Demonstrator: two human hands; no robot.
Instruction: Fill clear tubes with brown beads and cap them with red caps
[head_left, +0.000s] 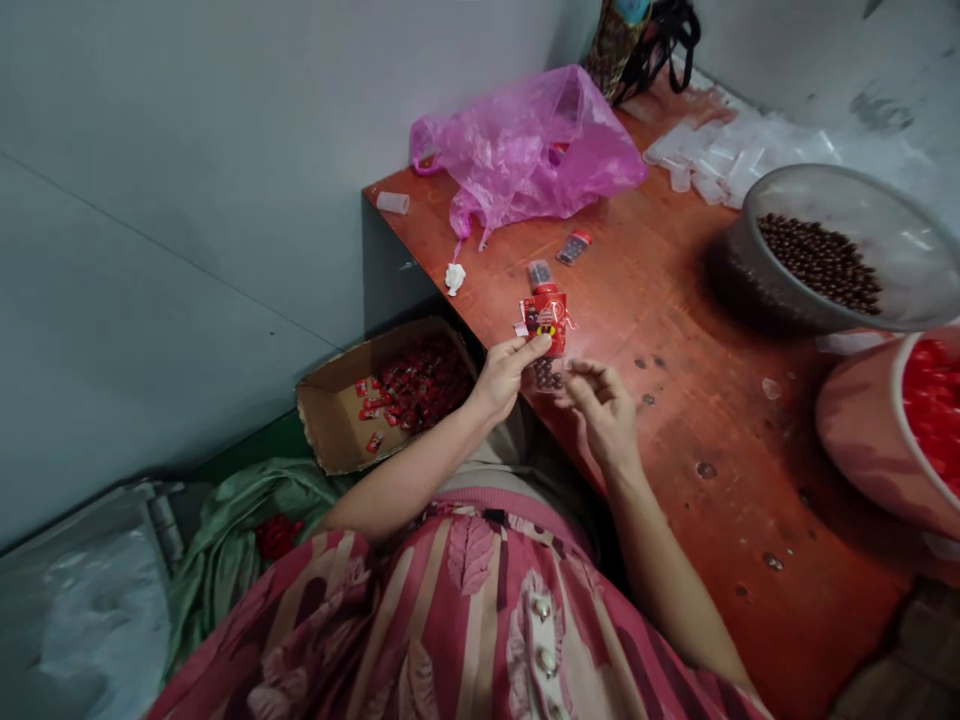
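My left hand [504, 375] pinches a small clear tube with a red printed label [547, 322], held upright over the table's near edge; dark round candies show in its lower part. My right hand [604, 410] is just right of the tube, fingers curled together near its base; what they hold, if anything, I cannot make out. Two more small tubes [574, 247] lie on the red-brown table [675, 330] beyond the hands.
A grey bowl of dark round candies [825, 262] stands at the right, a pink tub of red pieces [930, 410] below it. Clear empty tubes [720, 160] and a pink plastic bag [525, 150] lie at the back. A cardboard box of red packs [390, 395] sits on the floor, left.
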